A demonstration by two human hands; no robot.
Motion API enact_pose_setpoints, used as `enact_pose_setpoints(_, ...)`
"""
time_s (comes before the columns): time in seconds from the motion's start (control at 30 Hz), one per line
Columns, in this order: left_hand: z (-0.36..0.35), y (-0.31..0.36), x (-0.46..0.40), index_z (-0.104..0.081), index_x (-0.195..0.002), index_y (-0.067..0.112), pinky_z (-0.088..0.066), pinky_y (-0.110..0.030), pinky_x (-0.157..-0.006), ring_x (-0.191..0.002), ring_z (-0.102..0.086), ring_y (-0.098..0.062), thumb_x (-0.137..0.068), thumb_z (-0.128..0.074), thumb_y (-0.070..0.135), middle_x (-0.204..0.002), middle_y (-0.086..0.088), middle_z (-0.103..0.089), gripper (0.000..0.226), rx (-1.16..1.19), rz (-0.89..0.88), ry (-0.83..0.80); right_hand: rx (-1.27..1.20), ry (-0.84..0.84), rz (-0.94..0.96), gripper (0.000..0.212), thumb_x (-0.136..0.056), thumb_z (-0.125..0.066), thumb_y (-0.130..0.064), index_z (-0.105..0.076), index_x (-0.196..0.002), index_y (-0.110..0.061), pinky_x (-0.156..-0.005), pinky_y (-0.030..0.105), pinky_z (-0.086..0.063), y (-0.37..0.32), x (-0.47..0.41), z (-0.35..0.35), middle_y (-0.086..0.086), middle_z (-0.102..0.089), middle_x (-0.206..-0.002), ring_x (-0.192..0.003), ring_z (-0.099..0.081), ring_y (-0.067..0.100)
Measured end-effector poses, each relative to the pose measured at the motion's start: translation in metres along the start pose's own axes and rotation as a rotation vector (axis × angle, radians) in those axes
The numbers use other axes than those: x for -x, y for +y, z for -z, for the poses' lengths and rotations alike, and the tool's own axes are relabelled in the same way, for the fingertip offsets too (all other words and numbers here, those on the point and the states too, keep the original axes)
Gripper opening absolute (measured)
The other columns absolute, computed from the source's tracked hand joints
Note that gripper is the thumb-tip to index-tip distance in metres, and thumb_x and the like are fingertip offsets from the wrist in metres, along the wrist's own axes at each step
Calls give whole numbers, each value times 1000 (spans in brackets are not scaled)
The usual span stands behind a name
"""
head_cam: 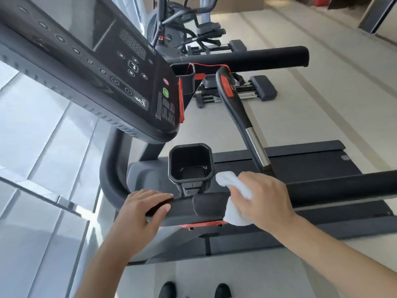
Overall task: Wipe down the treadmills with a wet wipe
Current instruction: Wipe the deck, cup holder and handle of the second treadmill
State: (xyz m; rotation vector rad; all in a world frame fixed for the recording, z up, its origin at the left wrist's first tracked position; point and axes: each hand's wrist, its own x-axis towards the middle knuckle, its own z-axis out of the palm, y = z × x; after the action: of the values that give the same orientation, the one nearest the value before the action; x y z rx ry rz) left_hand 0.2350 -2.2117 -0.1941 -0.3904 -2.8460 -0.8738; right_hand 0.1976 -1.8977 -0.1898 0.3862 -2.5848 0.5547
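Note:
A black treadmill fills the head view, seen from its side. Its console (120, 67) slants across the upper left, a square cup holder (191, 162) sits below it, and the near handrail (335, 186) runs off to the right. My right hand (264, 196) grips a white wet wipe (234, 211) and holds it wrapped round the handrail beside the cup holder. My left hand (141, 209) grasps the handrail's curved end, fingers over the top and thumb underneath.
A centre handle with a red switch (228, 89) slants over the belt (300, 164). The far handrail (247, 58) lies beyond it. Other gym machines (193, 35) stand at the back. Glass panels (43, 147) are on the left. My shoes (193, 290) show on the pale floor.

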Motion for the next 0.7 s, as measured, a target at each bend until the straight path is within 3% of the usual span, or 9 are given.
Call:
enact_pose_setpoints(0.07, 4, -2, 1, -78, -120, 30, -39, -25, -107, -111, -62, 3, -99, -54, 46, -109, 27, -71, 36, 12, -7, -19, -129, 24, 161, 27, -82, -70, -19, -44, -76, -24, -53, 24, -25, -43, -2, -16, -14, -30, -65, -56, -31, 12)
enact_pose_setpoints(0.13, 5, 2, 4, -78, -104, 25, -42, -26, -100, -98, -63, -3, -98, -56, 32, -94, 21, -71, 24, 31, 2, 0, -168, -28, 217, 24, -82, -70, -21, -47, -87, -27, -52, 29, -35, -86, -9, -35, -10, -41, -63, -54, -42, 16)
enact_pose_setpoints(0.2, 5, 9, 7, -59, -76, 19, -42, -30, -86, -79, -55, -10, -96, -52, 11, -72, 14, -56, 23, 37, 37, 36, -153, -102, 223, 11, -86, -64, -25, -61, -96, -29, -53, 32, -42, -118, -18, -52, -8, -54, -63, -56, -55, 19)
enact_pose_setpoints(0.27, 6, 12, 11, -43, -70, 18, -38, -27, -80, -73, -48, -11, -93, -48, 0, -67, 14, -45, 29, 55, 79, 85, -162, -166, 232, 16, -90, -56, -28, -68, -100, -28, -53, 30, -42, -132, -24, -58, -8, -60, -65, -58, -59, 19)
enact_pose_setpoints(0.37, 6, 9, 13, -54, -75, 18, -41, -30, -84, -77, -51, -10, -95, -46, 0, -71, 16, -49, 28, 40, 42, 82, -156, -168, 298, 12, -89, -56, -32, -63, -97, -25, -50, 27, -34, -120, -23, -48, -8, -52, -63, -54, -51, 17)
enact_pose_setpoints(0.43, 5, 6, 14, -73, -94, 18, -43, -28, -93, -87, -58, -6, -98, -47, 3, -83, 20, -61, 30, 43, 16, 84, -179, -131, 317, 10, -84, -59, -31, -55, -86, -23, -52, 25, -26, -103, -19, -37, -10, -39, -65, -53, -38, 15)
enact_pose_setpoints(0.5, 5, 4, 14, -78, -114, 20, -40, -24, -103, -101, -62, -3, -98, -49, 7, -102, 20, -71, 36, 49, 24, 97, -148, -124, 281, 17, -84, -61, -33, -51, -76, -21, -53, 24, -24, -79, -16, -26, -10, -33, -66, -56, -29, 13)
enact_pose_setpoints(0.7, 0, 2, 12, -78, -115, 20, -33, -18, -108, -109, -61, -2, -96, -50, 4, -110, 17, -73, 38, 69, 20, 113, -87, -66, 77, 32, -85, -56, -38, -49, -67, -13, -44, 28, -36, -5, -5, 1, -3, -40, -60, -49, -40, 23)
